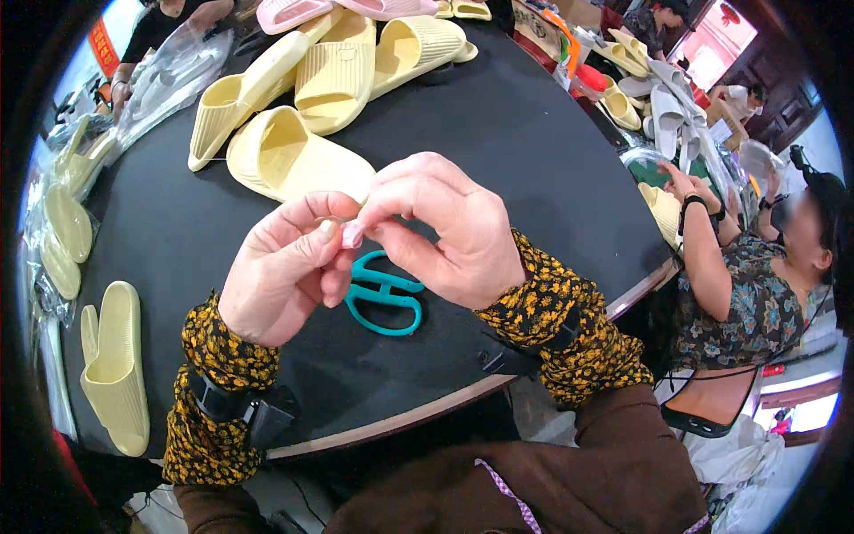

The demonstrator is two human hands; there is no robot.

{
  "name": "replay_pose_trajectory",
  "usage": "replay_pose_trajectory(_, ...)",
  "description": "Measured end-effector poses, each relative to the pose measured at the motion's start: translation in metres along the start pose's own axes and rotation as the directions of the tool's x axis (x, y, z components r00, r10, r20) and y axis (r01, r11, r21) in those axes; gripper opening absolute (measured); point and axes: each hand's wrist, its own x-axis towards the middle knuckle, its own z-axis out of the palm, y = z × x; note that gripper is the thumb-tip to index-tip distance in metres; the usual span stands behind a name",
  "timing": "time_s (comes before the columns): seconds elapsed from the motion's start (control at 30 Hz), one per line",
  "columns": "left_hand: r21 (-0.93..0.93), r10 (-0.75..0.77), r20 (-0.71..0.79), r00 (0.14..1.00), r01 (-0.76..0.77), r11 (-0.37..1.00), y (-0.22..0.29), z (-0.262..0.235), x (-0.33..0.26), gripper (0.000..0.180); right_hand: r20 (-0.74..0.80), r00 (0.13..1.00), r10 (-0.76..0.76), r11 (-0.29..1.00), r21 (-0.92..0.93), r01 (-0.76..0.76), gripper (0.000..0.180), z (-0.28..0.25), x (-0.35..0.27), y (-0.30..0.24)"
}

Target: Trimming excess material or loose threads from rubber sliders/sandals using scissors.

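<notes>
A small pink, crumpled piece [352, 235] is pinched between both sets of my fingertips above the black table; it is too small to name more exactly. My left hand [286, 267] is closed on it with thumb and curled fingers. From the right, my right hand [449, 230] grips its other side between thumb and forefinger. Teal-handled scissors [384, 304] lie just beneath my hands, their blades hidden. Beyond my fingers a pale yellow slipper [307, 165] rests on the table, its near end partly covered by my hands.
Several yellow slippers [334, 76] and pink ones [294, 12] are heaped at the far side. A yellow pair [120, 383] lies at the left, near bagged slippers [67, 222]. To the right sits a co-worker [747, 294] beside grey slippers [667, 116].
</notes>
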Motion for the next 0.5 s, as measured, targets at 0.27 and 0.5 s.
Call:
replay_pose_trajectory(0.27,0.925,0.514,0.207,0.833,-0.338,0.176,-0.007,0.007,0.0,0.018,0.047,0.935,0.351,0.922,0.159,-0.354,0.01,0.002,-0.005,-0.009)
replay_pose_trajectory(0.5,0.911,0.55,0.115,0.828,-0.308,0.274,-0.015,0.01,-0.003,0.008,0.142,0.812,0.566,0.579,0.633,-0.514,0.007,0.01,-0.005,-0.013)
